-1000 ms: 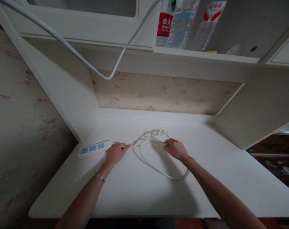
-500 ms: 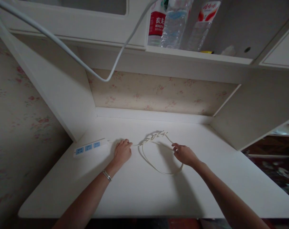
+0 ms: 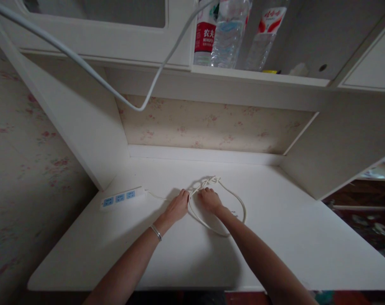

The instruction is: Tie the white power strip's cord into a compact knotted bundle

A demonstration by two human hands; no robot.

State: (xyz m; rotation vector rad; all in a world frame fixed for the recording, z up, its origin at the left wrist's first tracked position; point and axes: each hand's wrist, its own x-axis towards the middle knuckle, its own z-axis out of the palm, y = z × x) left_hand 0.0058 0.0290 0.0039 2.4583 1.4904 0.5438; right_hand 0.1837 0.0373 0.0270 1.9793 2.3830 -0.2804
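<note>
A white cabinet [image 3: 116, 44] fills the upper view, its side panels coming down to a broad white desk [image 3: 290, 237]. Between them, flowered wallpaper [image 3: 211, 127] shows behind the desk, above a pale back strip. A grey-white tube [image 3: 97, 76] hangs across the upper left, bending sharply upward near the middle. On the desk lies a cream cord [image 3: 243, 206], its loop spread over the central part, with several strands twisted together at the back edge of the loop. To the left, near the cabinet's side panel, sits a white power strip [image 3: 122, 198], and the cord runs from its right end to the left hand. Three bottles stand on the cabinet shelf: a red-labelled bottle [image 3: 205, 40], a clear bottle [image 3: 229, 40] and a tilted bottle [image 3: 264, 40]. The left hand [image 3: 179, 205] has its grip pinching the cord at the loop's left edge. The right hand [image 3: 210, 199] is just beside it, reaching over the loop, fingers curled down just in front of the twisted strands; whether its grip holds any cord cannot be told. A silvery bangle [image 3: 156, 232] circles the left wrist.
</note>
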